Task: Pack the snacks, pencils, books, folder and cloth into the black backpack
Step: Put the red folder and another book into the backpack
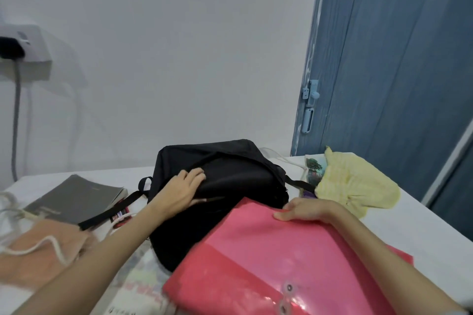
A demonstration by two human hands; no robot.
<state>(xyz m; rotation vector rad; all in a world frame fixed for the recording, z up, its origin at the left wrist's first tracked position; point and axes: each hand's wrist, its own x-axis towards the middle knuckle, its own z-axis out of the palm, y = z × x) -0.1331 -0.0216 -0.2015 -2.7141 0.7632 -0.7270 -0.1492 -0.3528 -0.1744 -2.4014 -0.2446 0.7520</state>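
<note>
Far left, worktop [399, 227]: a peach drawstring pouch [43, 245] with white cord; behind it a grey book [76, 198], flat and not yet packed. A small red-and-white item [120, 216], possibly a snack or pencil pack, lies beside the black strap; too blurred to identify.

Left hand [183, 193]: fingers spread and resting on the upper flap of the black backpack [230, 181], at the zip opening. Appears to be holding the mouth apart. Not curled round anything.

Centre: backpack lies flat, opening toward the person, partly gaping.

Right hand [304, 210]: pinching the far edge of the pink folder [268, 258], thumb on top, fingers underneath. The folder's leading edge touches the backpack at the opening.

Right: yellow cloth [355, 184] bunched on a printed book or card [313, 170], near the bag, unpacked.

Judgement: step in hand is folder insertion. The next move calls for the left hand to lift the flap wider while the right slides the folder in flat; the folder looks about as wide as the opening, so a corner may snag.
</note>
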